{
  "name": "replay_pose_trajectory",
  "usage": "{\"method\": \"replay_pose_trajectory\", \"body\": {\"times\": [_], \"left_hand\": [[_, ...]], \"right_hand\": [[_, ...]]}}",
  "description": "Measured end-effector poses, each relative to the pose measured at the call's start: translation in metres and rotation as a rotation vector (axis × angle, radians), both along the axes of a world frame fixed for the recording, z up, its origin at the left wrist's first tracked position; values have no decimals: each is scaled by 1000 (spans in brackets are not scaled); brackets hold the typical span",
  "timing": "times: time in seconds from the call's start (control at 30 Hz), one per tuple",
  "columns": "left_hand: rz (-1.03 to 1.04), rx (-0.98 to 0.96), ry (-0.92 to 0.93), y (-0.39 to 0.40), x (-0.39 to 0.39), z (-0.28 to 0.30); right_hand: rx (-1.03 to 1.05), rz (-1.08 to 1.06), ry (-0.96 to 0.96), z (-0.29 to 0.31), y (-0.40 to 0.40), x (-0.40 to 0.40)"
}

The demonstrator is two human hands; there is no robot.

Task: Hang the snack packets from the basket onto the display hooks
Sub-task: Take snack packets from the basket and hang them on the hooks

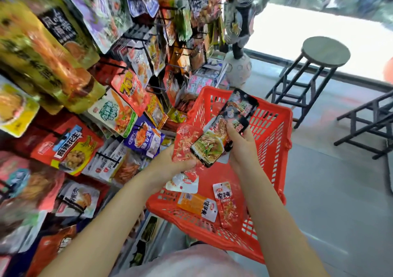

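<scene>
Over the red plastic basket (274,149) both hands hold snack packets. My left hand (170,166) grips a red packet (186,140) from below. My right hand (240,142) pinches black packets: one with a green-and-red picture (209,147) and another (240,104) that sticks up above my fingers. On the basket's floor lie an orange packet (196,205), a narrow red packet (226,204) and a white-and-red packet (184,182). The display hooks (136,34) on the rack at left carry several hanging packets.
The packet rack fills the left half, close to my left arm. A round stool (325,52) stands on the grey floor at the right. Black frames (370,125) sit at the far right. A white figurine base (238,68) stands behind the basket.
</scene>
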State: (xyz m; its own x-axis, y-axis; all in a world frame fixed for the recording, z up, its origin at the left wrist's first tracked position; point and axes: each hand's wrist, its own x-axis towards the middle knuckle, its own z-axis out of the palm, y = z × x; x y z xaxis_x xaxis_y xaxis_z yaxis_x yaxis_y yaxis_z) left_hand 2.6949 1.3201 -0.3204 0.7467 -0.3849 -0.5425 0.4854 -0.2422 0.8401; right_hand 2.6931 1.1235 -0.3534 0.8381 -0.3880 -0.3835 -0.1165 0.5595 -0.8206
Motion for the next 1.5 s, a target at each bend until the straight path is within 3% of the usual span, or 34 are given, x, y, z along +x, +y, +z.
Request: {"method": "replay_pose_trajectory", "body": {"times": [0.13, 0.23, 0.37, 0.53, 0.63, 0.73, 0.87, 0.97, 1.2, 1.4, 1.5], "left_hand": [[199, -74, 45, 18, 8, -6], [404, -156, 75, 25, 11, -6], [334, -282, 115, 15, 5, 7], [282, -549, 248, 5, 4, 30], [372, -424, 226, -8, 2, 45], [413, -420, 220, -13, 1, 57], [405, -450, 174, -3, 2, 72], [410, -404, 48, 4, 0, 102], [595, -290, -460, 47, -5, 201], [822, -48, -870, 122, -38, 302], [861, -26, -1042, 157, -62, 344]], "right_hand": [[20, -62, 38, -5, -4, 3], [14, 91, -9, -4, -5, 0], [-152, 313, -72, 8, 22, -3], [-495, 395, -125, 20, 42, -3], [-721, 448, -224, 28, 55, -5], [-871, 487, -275, 29, 63, -3], [-825, 427, -333, 47, 61, 4], [-799, 336, -436, 82, 65, 13], [-700, 238, -678, 195, 101, 38], [-445, 387, -814, 301, 168, 52], [-390, 456, -866, 356, 202, 50]]}}
